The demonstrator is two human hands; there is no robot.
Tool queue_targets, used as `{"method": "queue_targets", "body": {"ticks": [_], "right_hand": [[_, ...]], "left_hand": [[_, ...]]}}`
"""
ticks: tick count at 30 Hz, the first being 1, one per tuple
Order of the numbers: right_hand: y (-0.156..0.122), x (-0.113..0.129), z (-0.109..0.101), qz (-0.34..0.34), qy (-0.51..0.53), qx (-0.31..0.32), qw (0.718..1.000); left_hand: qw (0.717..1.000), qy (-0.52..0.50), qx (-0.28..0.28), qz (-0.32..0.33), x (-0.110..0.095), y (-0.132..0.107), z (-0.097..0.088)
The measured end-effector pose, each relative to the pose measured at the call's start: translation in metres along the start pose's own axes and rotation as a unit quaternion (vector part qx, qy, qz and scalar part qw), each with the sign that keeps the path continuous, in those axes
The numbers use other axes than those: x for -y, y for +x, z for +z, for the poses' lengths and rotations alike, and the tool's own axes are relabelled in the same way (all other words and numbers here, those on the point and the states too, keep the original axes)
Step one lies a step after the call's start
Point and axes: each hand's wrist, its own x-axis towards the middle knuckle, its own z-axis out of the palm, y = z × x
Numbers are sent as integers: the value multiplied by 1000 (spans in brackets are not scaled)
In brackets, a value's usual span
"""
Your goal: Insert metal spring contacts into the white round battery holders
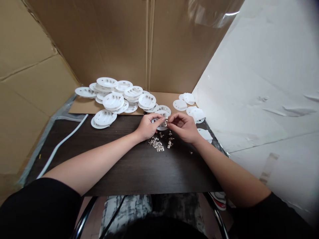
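L hand (148, 126) & R hand (183, 127) are pinching a small metal clip (165, 122) btwn fingertips, over the near part of a white disc (164, 110) at the table's (139, 171) mid-back. Loose metal pcs (157, 144) are lying just below, nearer the wearer. Other slotted discs (113, 101) are resting in overlapping stacks, back L, mostly on a cardboard sheet (81, 105); white plates (198, 115) are lying at R; a white cable (59, 143) is running along far L.

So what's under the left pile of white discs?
A cardboard sheet shows under the discs, and the dark table beyond its front edge, where the nearest discs overlap it. Anything between stacked discs is covered and can't be seen.
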Motion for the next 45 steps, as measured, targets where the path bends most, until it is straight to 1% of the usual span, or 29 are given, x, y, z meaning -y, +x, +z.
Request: {"method": "queue_targets", "body": {"ticks": [4, 7, 10, 14, 17, 19, 24, 26, 30, 33, 36, 39, 42, 44, 45], "right_hand": [[1, -1, -2, -21, 3, -12, 1000], [2, -2, -3, -24, -2, -22, 999], [2, -3, -3, -23, -9, -27, 999], [1, -1, -3, -34, -55, -26, 998], [-1, 0, -3, -75, -101, -26, 992], [-2, 0, -3, -90, -133, -26, 987], [-2, -1, -3, -71, -166, -48, 982], [-2, 0, -5, -80, -197, -50, 976], [-2, -1, -8, -124, -293, -31, 948], [-1, -4, -10, -135, -324, -33, 936], [0, -8, -9, -135, -334, -48, 932], [0, -9, -8, -143, -333, -61, 930], [-1, -8, -7, -133, -306, -72, 940], [-2, -6, -8, -118, -276, -55, 952], [-3, -3, -8, -113, -263, -33, 958]], "left_hand": [[1000, 21, -7, 1, 0, 0, 0], [1000, 28, -6, 0, 0, 0, -1], [998, 48, -16, 25, 1, 0, 0], [995, 79, -22, 62, 1, 1, 0], [994, 85, -29, 67, 2, 2, 0], [994, 87, -33, 65, 3, 2, 0], [993, 92, -45, 61, 3, 2, 0], [992, 96, -50, 62, 3, 2, 0], [991, 104, -56, 70, 3, 1, 0], [988, 112, -67, 84, 4, 2, -1], [985, 121, -83, 96, 5, 2, -1], [983, 125, -86, 103, 6, 3, -2], [983, 126, -90, 102, 7, 4, -2], [982, 125, -99, 97, 8, 4, -2], [982, 124, -103, 94, 8, 5, -3]]}}
